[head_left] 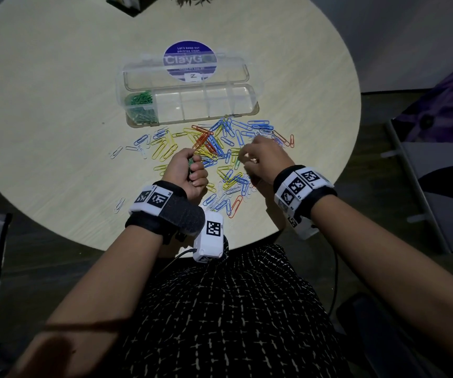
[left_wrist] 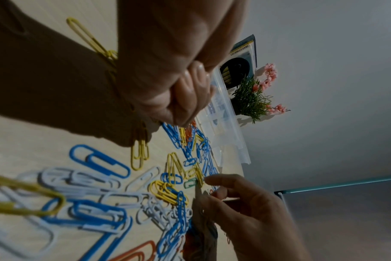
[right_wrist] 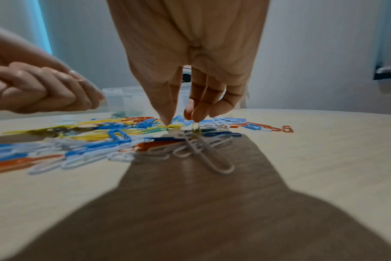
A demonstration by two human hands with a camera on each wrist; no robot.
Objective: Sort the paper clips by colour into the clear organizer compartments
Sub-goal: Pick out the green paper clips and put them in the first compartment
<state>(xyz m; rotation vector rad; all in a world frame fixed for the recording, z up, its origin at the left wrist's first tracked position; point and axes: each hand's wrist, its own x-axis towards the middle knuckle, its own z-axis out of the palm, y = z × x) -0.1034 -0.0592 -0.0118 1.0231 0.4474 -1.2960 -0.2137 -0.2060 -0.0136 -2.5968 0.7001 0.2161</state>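
A clear organizer lies open past the clips, with green clips filling its leftmost compartment; the other compartments look bare. A loose pile of blue, yellow, orange and white paper clips spreads across the table in front of it. My left hand is a fist gripping a bunch of green clips, held just above the pile's near left side. My right hand points down into the pile, thumb and fingers apart and holding nothing. A single green clip lies just by its fingertips.
The round table's near edge is right under my wrists. A purple round sticker shows through the organizer's lid. A small plant and a dark book holder stand at the far edge. Chairs stand off to the right.
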